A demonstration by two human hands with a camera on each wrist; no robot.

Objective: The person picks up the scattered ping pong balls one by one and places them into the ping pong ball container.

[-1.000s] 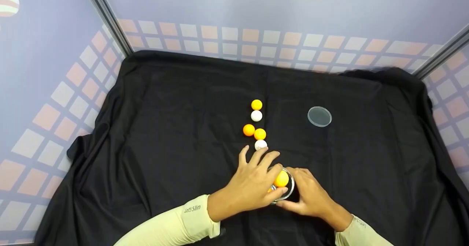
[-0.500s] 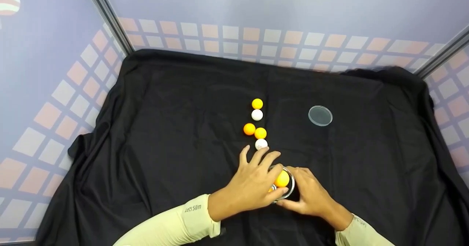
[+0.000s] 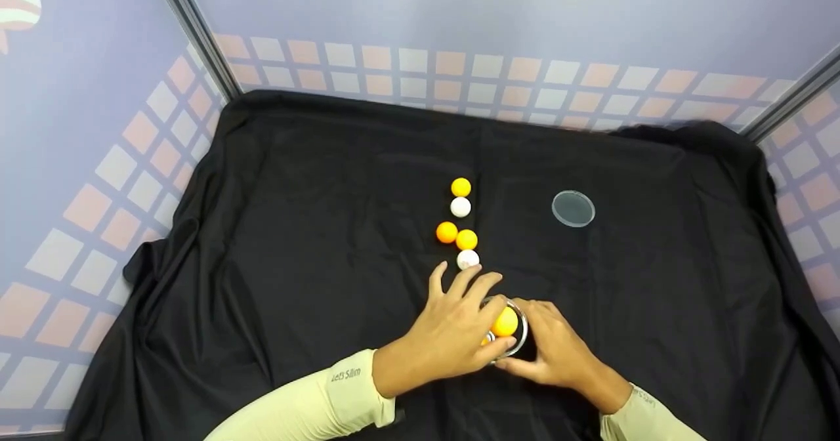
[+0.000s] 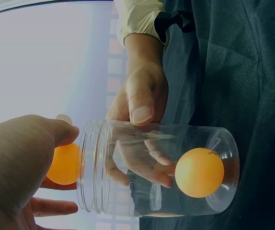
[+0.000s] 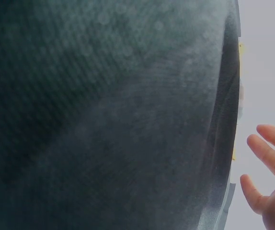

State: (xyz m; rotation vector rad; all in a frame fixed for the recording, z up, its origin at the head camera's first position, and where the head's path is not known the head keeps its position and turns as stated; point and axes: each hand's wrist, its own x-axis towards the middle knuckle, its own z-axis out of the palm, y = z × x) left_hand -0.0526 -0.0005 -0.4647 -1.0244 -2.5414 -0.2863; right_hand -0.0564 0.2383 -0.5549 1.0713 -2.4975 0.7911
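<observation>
My left hand pinches an orange ping-pong ball between thumb and index finger, right at the mouth of a clear jar. The other left fingers are spread out. Around the jar's side curls my right hand, holding it upright. In the left wrist view the pinched ball is just above the threaded rim, and another orange ball lies at the jar's bottom. The right wrist view holds mostly blurred dark cloth, with some fingers at its right edge.
Beyond the left fingertips, several loose balls lie in a rough line, among them a white ball, an orange ball and a farther white ball. A clear round lid lies to the right on the black cloth.
</observation>
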